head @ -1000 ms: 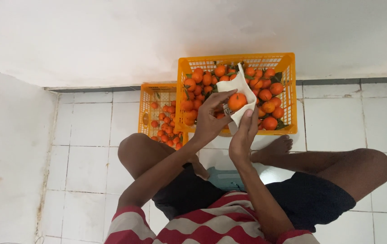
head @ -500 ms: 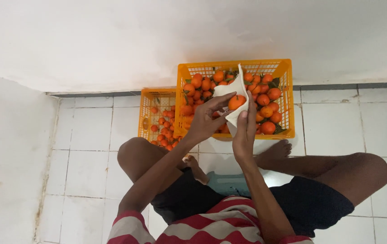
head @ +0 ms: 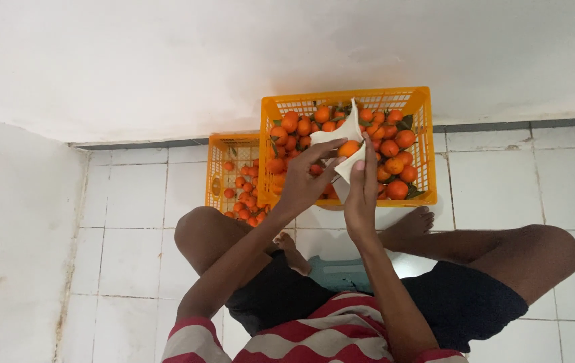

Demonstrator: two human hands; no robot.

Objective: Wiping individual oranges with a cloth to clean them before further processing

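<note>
1. The person sits on the tiled floor (head: 496,195) with the legs folded, and both hands are lifted in front of the body.
2. The left hand (head: 304,183) has its fingers closed on the edge of a white paper (head: 348,134); the thumb and the fingertips pinch it from the left side.
3. The right hand (head: 361,191) is stretched up with the fingers nearly straight, and it presses against the right side of the paper, so it supports the paper more than it grips it.
4. One orange (head: 348,148) lies in the paper, between the two hands, and the paper is folded partly around it.
5. Just behind the hands stands a big crate (head: 341,101) in orange colour, full of oranges with some green leaves.
6. A small crate (head: 224,144) of the same colour stands to the left of the big one, touching it, and it holds smaller oranges.
7. Both crates stand against the white wall (head: 234,60).
8. A bare foot (head: 408,225) rests on the floor just below the big crate.
</note>
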